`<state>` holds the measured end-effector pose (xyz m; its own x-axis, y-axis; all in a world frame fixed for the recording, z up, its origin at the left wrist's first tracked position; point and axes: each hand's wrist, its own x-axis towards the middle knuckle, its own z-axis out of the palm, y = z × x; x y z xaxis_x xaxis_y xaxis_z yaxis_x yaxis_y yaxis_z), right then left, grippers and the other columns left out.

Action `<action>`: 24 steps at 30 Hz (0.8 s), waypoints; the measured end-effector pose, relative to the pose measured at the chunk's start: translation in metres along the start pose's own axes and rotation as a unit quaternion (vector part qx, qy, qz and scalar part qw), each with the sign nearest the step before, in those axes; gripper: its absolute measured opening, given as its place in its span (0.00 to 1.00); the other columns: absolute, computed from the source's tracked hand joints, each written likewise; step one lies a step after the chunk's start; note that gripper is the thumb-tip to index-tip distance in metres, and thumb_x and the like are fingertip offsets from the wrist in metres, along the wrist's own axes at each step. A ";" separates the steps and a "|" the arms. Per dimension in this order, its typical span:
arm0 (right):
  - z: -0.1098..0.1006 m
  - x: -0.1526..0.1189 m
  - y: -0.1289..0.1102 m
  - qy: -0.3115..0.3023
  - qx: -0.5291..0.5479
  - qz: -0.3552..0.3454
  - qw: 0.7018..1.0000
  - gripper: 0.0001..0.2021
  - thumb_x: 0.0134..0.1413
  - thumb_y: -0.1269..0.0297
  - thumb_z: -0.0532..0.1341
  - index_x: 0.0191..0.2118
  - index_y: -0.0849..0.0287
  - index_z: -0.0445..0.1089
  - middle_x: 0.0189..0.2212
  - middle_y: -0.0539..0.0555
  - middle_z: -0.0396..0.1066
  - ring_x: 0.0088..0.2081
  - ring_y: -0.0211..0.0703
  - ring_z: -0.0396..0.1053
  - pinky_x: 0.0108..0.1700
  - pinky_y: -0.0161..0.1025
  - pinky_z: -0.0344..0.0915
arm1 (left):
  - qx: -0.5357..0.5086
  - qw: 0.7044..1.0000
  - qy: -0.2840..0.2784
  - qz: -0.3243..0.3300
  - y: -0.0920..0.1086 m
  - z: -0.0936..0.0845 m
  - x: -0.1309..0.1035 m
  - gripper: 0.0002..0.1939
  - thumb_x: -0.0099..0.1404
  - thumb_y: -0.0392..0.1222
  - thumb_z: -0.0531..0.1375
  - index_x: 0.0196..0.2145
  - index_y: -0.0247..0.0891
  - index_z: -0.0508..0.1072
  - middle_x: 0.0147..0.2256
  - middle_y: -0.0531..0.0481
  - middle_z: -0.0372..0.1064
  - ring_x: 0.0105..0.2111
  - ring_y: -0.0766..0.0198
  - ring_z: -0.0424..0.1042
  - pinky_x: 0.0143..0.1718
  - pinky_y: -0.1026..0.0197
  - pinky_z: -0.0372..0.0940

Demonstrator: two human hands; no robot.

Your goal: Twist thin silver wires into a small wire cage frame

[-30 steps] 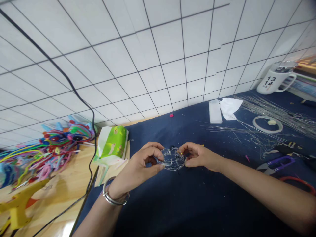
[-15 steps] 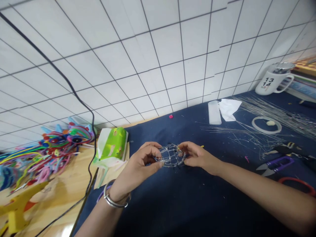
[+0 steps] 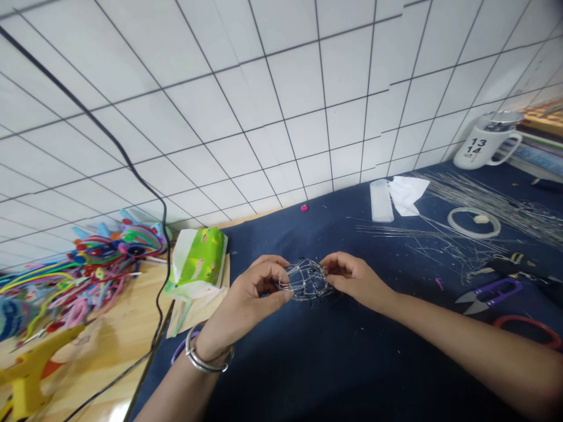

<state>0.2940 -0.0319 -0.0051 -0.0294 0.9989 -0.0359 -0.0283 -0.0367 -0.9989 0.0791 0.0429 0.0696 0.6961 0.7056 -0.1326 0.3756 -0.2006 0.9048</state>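
Note:
Between my two hands is a small rounded wire frame (image 3: 307, 279), an open cage of thin silvery wire with dark twisted ends at its joints. My left hand (image 3: 259, 287) grips its left side, thumb in front and fingers behind. At the right side, the thumb and fingertips of my right hand (image 3: 354, 278) pinch the wire. The frame is over the dark blue cloth (image 3: 299, 363); whether it rests on it I cannot tell.
Thin wires (image 3: 492, 202), a clear ring (image 3: 474, 223), purple snips (image 3: 490, 296) and red-handled scissors (image 3: 528, 328) lie right. A white mug (image 3: 481, 146) stands behind. Left are a green tissue pack (image 3: 200, 258), pipe cleaners (image 3: 65, 287), a yellow glue gun (image 3: 35, 369) and a black cable (image 3: 165, 252).
The wire frame has turned slightly between my hands, showing a different side. My right fingers have shifted a little on its right edge. Both hands keep hold.

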 end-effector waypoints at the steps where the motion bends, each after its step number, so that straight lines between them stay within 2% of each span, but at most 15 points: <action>1: 0.000 0.000 0.000 -0.004 0.000 -0.002 1.000 0.12 0.50 0.70 0.58 0.43 0.58 0.64 0.37 0.53 0.67 0.39 0.40 0.67 0.43 0.41 0.65 | -0.001 1.000 0.000 0.000 0.000 0.000 0.000 0.05 0.57 0.36 0.59 0.32 0.36 0.65 0.47 0.47 0.55 0.30 0.73 0.61 0.30 0.66 0.62; 6: -0.001 -0.001 -0.008 -0.033 -0.022 -0.007 0.999 0.10 0.49 0.69 0.58 0.41 0.58 0.66 0.36 0.52 0.68 0.37 0.40 0.66 0.40 0.39 0.65 | -0.011 1.000 0.001 0.001 0.000 0.001 0.000 0.05 0.57 0.35 0.59 0.32 0.36 0.65 0.47 0.47 0.55 0.31 0.72 0.62 0.31 0.66 0.63; 17: -0.001 0.001 0.000 0.000 -0.037 0.008 0.999 0.03 0.47 0.69 0.59 0.32 0.59 0.65 0.27 0.48 0.65 0.28 0.35 0.62 0.32 0.35 0.61 | 0.007 1.000 -0.022 0.007 -0.001 0.002 0.001 0.05 0.56 0.33 0.59 0.32 0.36 0.66 0.47 0.46 0.56 0.31 0.72 0.63 0.32 0.65 0.64; 24: -0.006 0.001 -0.004 0.000 -0.037 0.023 0.999 0.02 0.47 0.71 0.58 0.30 0.58 0.65 0.24 0.47 0.62 0.25 0.33 0.59 0.28 0.33 0.58 | 0.068 0.996 0.000 0.052 -0.008 -0.003 0.006 0.07 0.56 0.32 0.57 0.34 0.36 0.68 0.48 0.45 0.57 0.37 0.67 0.65 0.37 0.62 0.67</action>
<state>0.3005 -0.0310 -0.0017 -0.0282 0.9962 -0.0824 0.0463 -0.0810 -0.9956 0.0781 0.0506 0.0630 0.7362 0.6755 -0.0413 0.3804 -0.3625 0.8508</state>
